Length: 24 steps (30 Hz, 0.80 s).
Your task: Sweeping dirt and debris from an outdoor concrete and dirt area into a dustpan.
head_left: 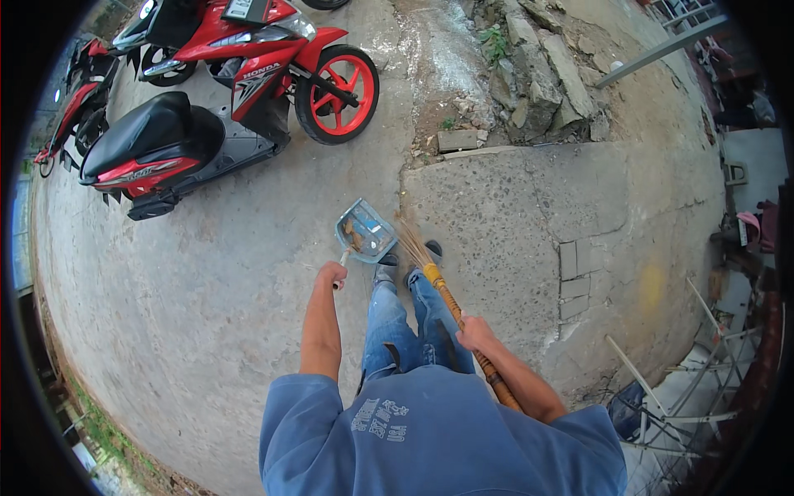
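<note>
My left hand is closed around the pale handle of a blue dustpan. Brown dry leaves and bits of litter lie inside the pan, which is just ahead of my feet. In my right hand is a stick broom, gripped partway along its wrapped brown handle. The broom slants from beside my right side toward the dustpan. Its thin bristles fan out by the pan's right edge, close to my right shoe; whether they touch the ground I cannot tell.
A red and black scooter is parked ahead on the left, with other motorbikes behind it. Broken concrete slabs are heaped ahead on the right, near a metal post. A metal frame stands at the lower right. The concrete ground has cracks.
</note>
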Each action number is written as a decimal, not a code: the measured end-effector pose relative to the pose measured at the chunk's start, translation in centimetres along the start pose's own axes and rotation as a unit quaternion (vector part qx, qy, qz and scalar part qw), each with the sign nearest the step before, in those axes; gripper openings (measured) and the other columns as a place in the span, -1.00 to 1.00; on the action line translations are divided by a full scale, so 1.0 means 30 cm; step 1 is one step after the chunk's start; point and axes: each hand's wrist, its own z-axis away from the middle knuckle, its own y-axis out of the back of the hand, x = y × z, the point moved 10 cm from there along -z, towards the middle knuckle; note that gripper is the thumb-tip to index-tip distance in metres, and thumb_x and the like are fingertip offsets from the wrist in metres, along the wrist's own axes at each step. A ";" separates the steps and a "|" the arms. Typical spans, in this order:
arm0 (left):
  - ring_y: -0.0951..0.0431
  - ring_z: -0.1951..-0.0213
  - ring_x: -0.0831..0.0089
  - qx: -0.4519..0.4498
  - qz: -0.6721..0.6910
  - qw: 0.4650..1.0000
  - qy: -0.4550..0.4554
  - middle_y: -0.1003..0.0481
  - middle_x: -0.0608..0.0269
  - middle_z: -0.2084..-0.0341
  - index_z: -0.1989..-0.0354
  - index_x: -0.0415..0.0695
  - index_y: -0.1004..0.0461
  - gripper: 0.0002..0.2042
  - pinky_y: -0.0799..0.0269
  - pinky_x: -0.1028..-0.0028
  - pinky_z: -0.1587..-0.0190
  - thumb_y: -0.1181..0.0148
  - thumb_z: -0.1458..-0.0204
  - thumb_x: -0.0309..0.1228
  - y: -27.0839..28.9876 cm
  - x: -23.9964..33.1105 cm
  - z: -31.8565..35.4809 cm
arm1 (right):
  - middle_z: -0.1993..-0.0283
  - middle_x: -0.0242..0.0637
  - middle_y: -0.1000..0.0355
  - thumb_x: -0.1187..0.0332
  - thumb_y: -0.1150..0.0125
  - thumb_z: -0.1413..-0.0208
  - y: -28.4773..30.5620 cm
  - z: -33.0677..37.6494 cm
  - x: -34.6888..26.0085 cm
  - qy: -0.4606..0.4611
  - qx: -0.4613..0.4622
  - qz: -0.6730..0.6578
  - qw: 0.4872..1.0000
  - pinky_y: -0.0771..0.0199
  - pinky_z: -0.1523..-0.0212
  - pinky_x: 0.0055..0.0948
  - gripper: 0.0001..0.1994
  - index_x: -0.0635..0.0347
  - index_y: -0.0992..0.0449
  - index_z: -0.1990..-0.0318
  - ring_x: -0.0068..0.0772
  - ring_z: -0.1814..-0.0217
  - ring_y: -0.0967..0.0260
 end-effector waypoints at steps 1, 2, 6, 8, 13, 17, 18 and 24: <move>-0.44 0.70 0.39 -0.005 0.003 1.000 0.000 -0.41 0.16 0.76 0.45 -0.35 -0.44 -0.77 -0.34 0.37 0.63 0.16 0.23 -0.55 0.001 0.007 -0.022 | 0.23 0.05 -0.38 0.25 -0.06 0.13 0.020 0.031 -0.019 -0.004 -0.002 0.004 1.000 -0.36 0.13 -0.22 -0.44 0.32 -0.17 -0.06 0.04 0.17 -0.33; -0.44 0.70 0.38 -0.016 -0.026 0.999 -0.008 -0.42 0.16 0.76 0.50 -0.33 -0.45 -0.79 -0.34 0.36 0.63 0.15 0.23 -0.55 0.000 0.024 -0.046 | 0.24 0.06 -0.38 0.25 -0.06 0.14 0.049 0.070 -0.043 0.004 0.003 0.002 1.000 -0.35 0.13 -0.22 -0.44 0.32 -0.18 -0.06 0.04 0.18 -0.33; -0.44 0.69 0.38 -0.057 -0.005 0.998 0.005 -0.43 0.14 0.74 0.64 -0.27 -0.44 -0.82 -0.35 0.36 0.61 0.14 0.23 -0.52 -0.025 -0.069 -0.159 | 0.28 0.10 -0.38 0.27 -0.05 0.15 0.056 0.138 -0.127 0.059 0.016 -0.004 0.998 -0.34 0.14 -0.22 -0.44 0.33 -0.18 -0.06 0.05 0.19 -0.32; -0.45 0.68 0.39 -0.053 0.013 0.999 0.006 -0.43 0.14 0.74 0.65 -0.27 -0.44 -0.82 -0.35 0.37 0.60 0.13 0.23 -0.52 -0.037 -0.118 -0.182 | 0.29 0.11 -0.37 0.28 -0.04 0.15 0.052 0.156 -0.149 0.051 0.025 -0.003 0.998 -0.33 0.14 -0.21 -0.44 0.33 -0.17 -0.07 0.05 0.19 -0.32; -0.35 0.76 0.43 -0.057 -0.012 0.998 -0.017 -0.33 0.18 0.81 0.63 -0.30 -0.34 -0.87 -0.24 0.45 0.73 0.19 0.23 -0.61 -0.018 0.007 -0.052 | 0.30 0.14 -0.37 0.30 -0.04 0.16 0.079 0.113 -0.111 -0.001 0.112 -0.016 0.994 -0.33 0.14 -0.20 -0.42 0.33 -0.14 -0.08 0.06 0.19 -0.32; -0.40 0.74 0.42 -0.020 -0.011 0.999 -0.038 -0.39 0.17 0.78 0.67 -0.30 -0.38 -0.85 -0.28 0.46 0.70 0.15 0.24 -0.58 -0.001 -0.060 -0.016 | 0.24 0.11 -0.36 0.31 -0.02 0.13 0.091 0.043 -0.172 -0.016 0.101 -0.007 0.995 -0.33 0.12 -0.22 -0.41 0.31 -0.09 -0.12 0.03 0.14 -0.31; -0.41 0.73 0.42 -0.030 -0.025 0.998 -0.048 -0.41 0.18 0.76 0.68 -0.29 -0.40 -0.85 -0.30 0.44 0.69 0.12 0.24 -0.55 -0.016 -0.065 -0.012 | 0.19 0.10 -0.35 0.32 -0.01 0.10 0.075 0.035 -0.185 -0.026 0.076 -0.004 0.997 -0.32 0.08 -0.23 -0.40 0.29 -0.05 -0.15 0.00 0.10 -0.29; -0.40 0.68 0.39 -0.097 0.040 0.991 -0.086 -0.38 0.26 0.76 0.67 -0.13 -0.39 -0.90 -0.29 0.32 0.64 -0.08 0.26 -0.38 -0.126 -0.192 0.068 | 0.56 -0.15 -0.42 0.30 -0.04 0.12 0.043 0.195 -0.189 -0.037 0.086 -0.280 0.956 -0.44 0.47 -0.39 -0.45 0.32 -0.16 -0.08 -0.30 0.54 -0.42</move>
